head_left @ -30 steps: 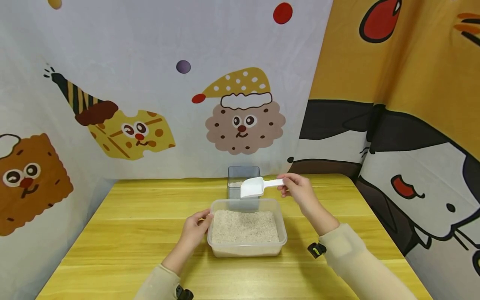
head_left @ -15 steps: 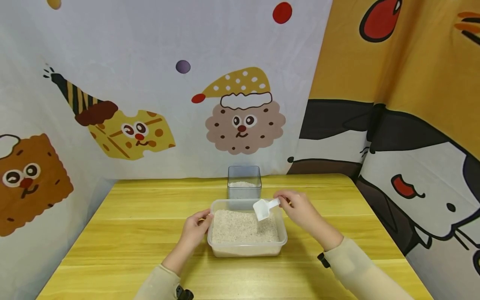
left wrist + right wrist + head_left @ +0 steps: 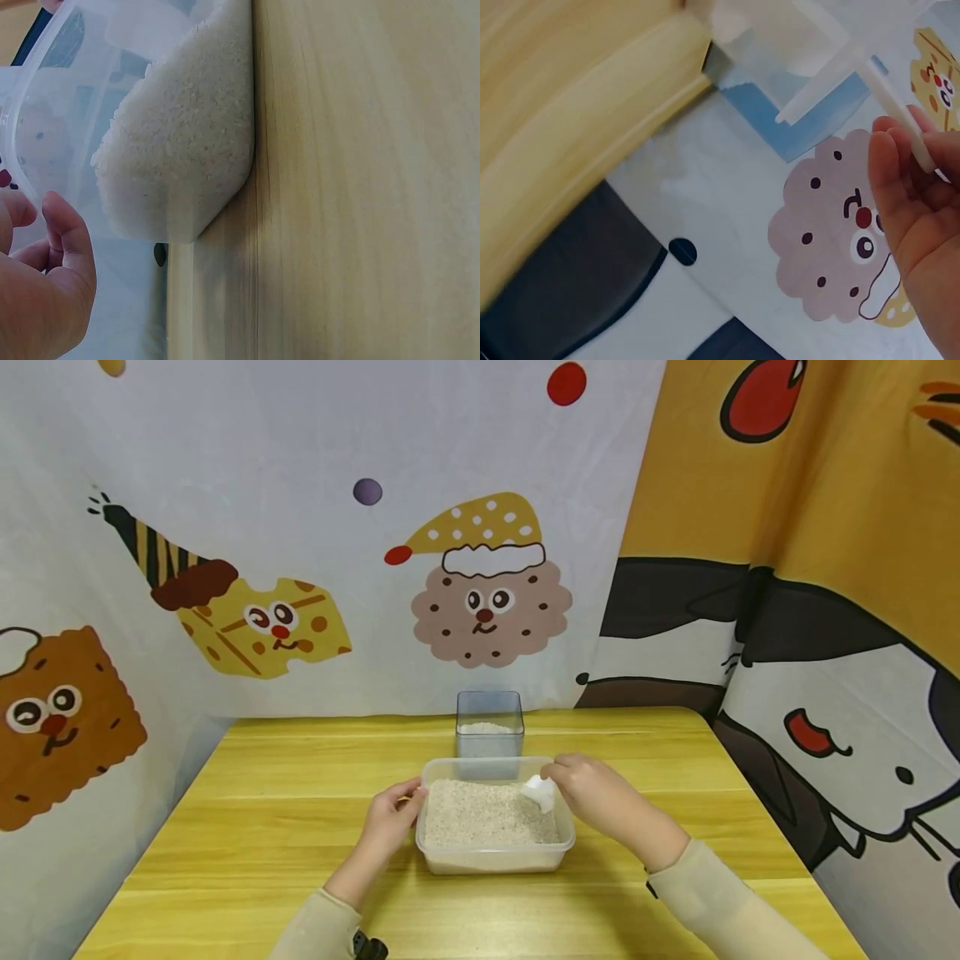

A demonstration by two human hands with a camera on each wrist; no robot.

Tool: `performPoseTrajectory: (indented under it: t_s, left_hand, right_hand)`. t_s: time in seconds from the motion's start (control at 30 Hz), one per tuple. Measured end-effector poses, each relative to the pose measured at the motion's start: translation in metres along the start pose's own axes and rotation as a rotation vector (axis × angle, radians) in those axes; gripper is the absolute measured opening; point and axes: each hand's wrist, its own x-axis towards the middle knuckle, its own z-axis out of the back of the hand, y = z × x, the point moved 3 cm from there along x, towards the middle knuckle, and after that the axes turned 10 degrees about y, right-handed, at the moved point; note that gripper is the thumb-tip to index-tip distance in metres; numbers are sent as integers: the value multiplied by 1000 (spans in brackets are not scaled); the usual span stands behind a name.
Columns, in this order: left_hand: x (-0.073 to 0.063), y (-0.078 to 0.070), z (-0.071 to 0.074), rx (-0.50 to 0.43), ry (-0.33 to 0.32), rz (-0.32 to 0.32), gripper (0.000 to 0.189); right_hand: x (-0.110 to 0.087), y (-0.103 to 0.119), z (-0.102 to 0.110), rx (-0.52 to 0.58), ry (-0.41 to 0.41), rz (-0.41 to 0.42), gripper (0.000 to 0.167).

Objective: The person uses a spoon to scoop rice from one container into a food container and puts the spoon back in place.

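A clear plastic box [image 3: 495, 850] of rice [image 3: 472, 814] stands on the table. My left hand [image 3: 392, 814] holds the box's left rim, and the left wrist view puts its thumb and curled finger [image 3: 67, 225] right at that rim. With my right hand [image 3: 603, 797] I pinch the handle of a white scoop [image 3: 537, 793]. The scoop is tilted down inside the box, its tip at the rice near the right back corner. Its pale handle [image 3: 900, 120] shows between the fingertips in the right wrist view.
Behind the box is a bluish see-through container [image 3: 490, 747] with some rice in it. The wooden table [image 3: 300, 802] ends at a cartoon-printed curtain [image 3: 315, 527] at the back, with more printed cloth along the sides.
My right hand has brought the scoop from over the bluish container toward me and down into the rice box, tilting it downward. The left hand has stayed at the box's rim.
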Motion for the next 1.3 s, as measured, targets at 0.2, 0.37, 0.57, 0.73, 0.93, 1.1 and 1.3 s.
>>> performPoseTrajectory:
  t_s: [0.2,0.37,0.57,0.73,0.93,1.1,1.3]
  left_hand:
    - [-1,-1,-1,-10,10,-4,42]
    - [1,0,0,-8,4,11,40]
    - [0,-1,0,-8,3,8,41]
    - [-1,-2,0,-4,6,7,40]
    - [0,-1,-1,-11,-2,12,38]
    - [1,-1,-1,-14,4,12,38]
    - [2,2,0,-16,-2,33,37]
  right_hand:
    - [-1,-7,-5,317,156,-330,18]
    - [-1,-10,-16,637,202,-518,20]
    - [1,-6,-28,839,175,-566,20]
    - [2,-2,-29,741,157,-558,18]
    - [0,0,-25,520,161,-537,13]
    - [-5,-2,-24,414,165,-554,3]
    - [-9,-4,-27,364,173,-570,4]
